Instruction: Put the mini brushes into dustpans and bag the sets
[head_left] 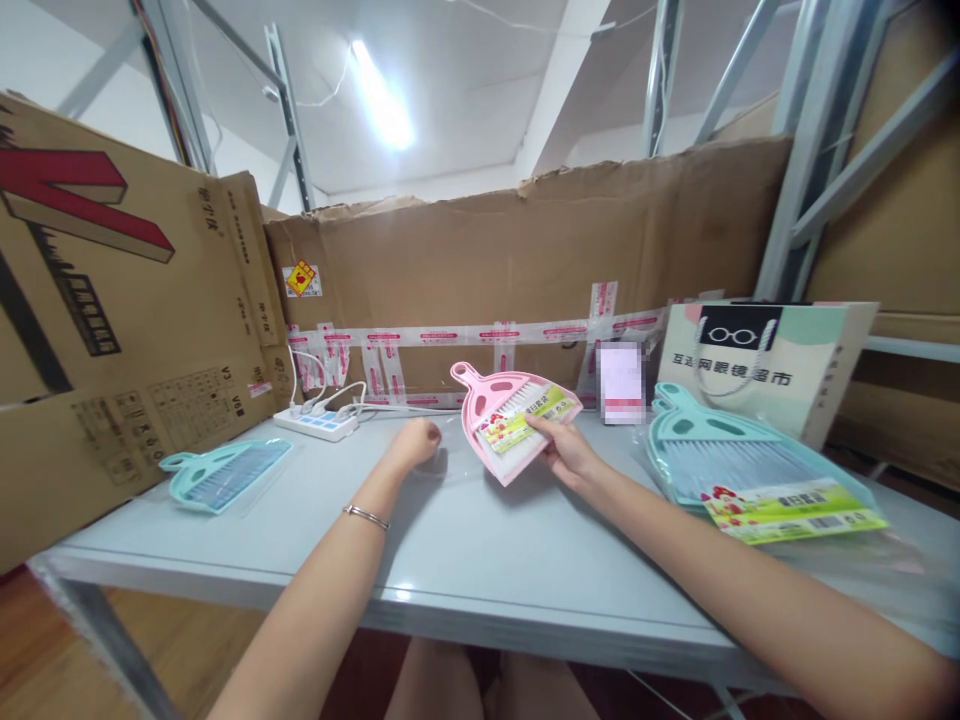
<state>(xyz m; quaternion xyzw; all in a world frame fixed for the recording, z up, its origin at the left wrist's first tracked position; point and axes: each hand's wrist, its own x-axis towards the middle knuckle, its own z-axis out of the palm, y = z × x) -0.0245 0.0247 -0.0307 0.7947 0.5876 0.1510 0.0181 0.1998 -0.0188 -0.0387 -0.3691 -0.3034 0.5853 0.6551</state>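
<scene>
A pink dustpan set (517,415) with a white-bristled brush and a printed card label is tilted up above the tabletop. My right hand (570,455) grips it by its lower right edge, thumb over the label. To its left, my left hand (420,443) is closed, fingers curled, low over the table; whatever it may hold is hidden. A turquoise dustpan set (229,475) in clear wrapping lies on the left part of the table. Several bagged sets, the top one a turquoise dustpan (750,460) with a green and yellow label, lie on the right.
The grey table (420,560) has a metal front edge. Behind stands a long cardboard sheet (465,260), with a large carton (135,300) at left. A white power strip (315,422) with plugged cables, a blurred phone-like object (622,383) and a paper bag (810,380) stand along the back.
</scene>
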